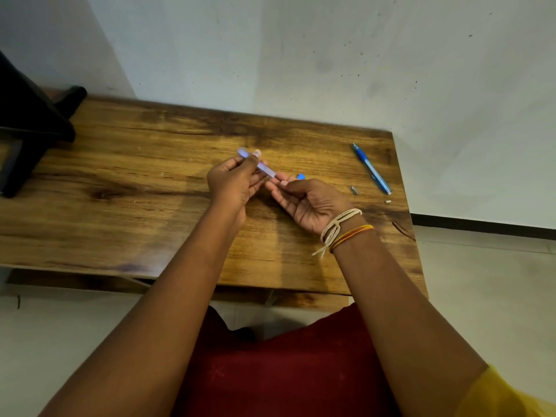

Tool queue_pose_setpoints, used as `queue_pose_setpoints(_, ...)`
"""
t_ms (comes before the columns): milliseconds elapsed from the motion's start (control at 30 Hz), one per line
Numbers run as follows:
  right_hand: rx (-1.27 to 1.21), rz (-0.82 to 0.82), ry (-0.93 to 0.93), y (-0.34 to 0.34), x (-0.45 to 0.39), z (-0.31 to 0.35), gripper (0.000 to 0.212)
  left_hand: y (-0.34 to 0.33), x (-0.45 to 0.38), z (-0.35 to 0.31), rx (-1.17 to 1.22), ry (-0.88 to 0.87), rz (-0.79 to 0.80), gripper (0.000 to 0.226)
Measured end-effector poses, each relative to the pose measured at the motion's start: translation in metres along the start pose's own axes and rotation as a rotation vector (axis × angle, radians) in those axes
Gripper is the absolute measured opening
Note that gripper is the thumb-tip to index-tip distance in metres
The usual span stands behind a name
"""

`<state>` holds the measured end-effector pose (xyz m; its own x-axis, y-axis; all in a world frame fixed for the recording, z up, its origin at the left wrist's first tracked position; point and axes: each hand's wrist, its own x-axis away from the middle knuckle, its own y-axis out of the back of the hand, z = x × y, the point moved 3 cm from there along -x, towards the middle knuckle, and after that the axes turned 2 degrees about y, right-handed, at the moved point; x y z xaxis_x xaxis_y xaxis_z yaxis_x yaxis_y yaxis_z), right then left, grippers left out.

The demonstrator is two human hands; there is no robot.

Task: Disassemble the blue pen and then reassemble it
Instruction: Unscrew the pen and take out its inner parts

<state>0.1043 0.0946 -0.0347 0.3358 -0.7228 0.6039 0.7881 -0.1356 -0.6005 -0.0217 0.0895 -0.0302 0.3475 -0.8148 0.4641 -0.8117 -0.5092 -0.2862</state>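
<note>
I find no legible text, label, brand, number or sign anywhere in view; any marking on the blue pen (pixel 372 169) is too small to read.

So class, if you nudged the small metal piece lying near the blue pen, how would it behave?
The small metal piece looks tiny, so probably light and easily flicked. It seems cylindrical, so it may roll toward the table edge. Likely fiddly to pinch.
</note>
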Motion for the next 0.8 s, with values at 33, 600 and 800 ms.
queue_pose_setpoints(33,0.008,-0.006,0.004,0.0,0.0,0.0,0.021,0.0,-0.001,0.001,0.012,0.01,0.0,0.012)
queue_pose_setpoints(600,-0.03,-0.033,0.002,0.0,0.0,-0.003,0.032,-0.007,0.006,-0.01,-0.504,-0.512,0.12,0.008)
queue_pose_setpoints(800,0.005,-0.004,0.006,-0.004,0.002,-0.004,0.031,-0.009,0.004,-0.01,-0.537,-0.526,0.16,0.019)
